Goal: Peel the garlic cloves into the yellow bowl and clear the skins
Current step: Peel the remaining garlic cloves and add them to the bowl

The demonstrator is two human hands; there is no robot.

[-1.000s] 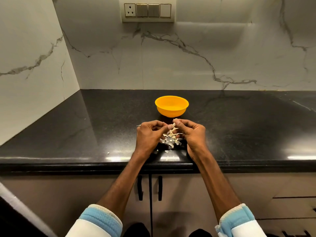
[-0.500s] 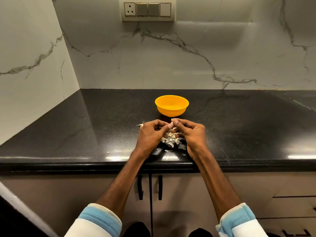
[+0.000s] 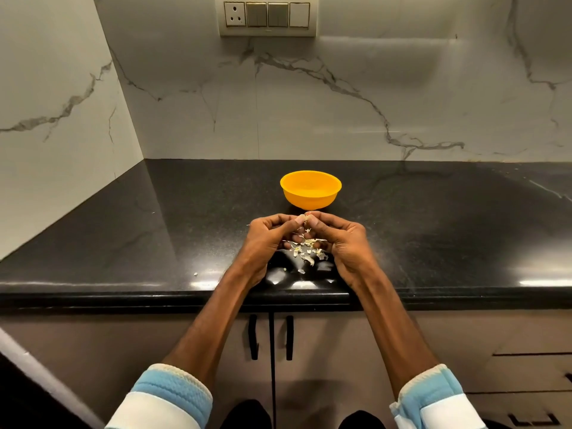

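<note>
— Both hands pinch one garlic clove, we log: left hand and right hand, fingertips curled on it, held above the countertop.
— Agreed. We see skins scattered on the black top between the hands, near the front edge.
— Yellow bowl upright just behind the hands, apart. We can't tell its contents.

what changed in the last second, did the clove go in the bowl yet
Hardly anything. The left hand and right hand still pinch the garlic clove between their fingertips, which have crept slightly toward the yellow bowl. Nothing was let go, so the clove has not gone in. The bowl and the pile of skins on the counter stayed put.
</note>
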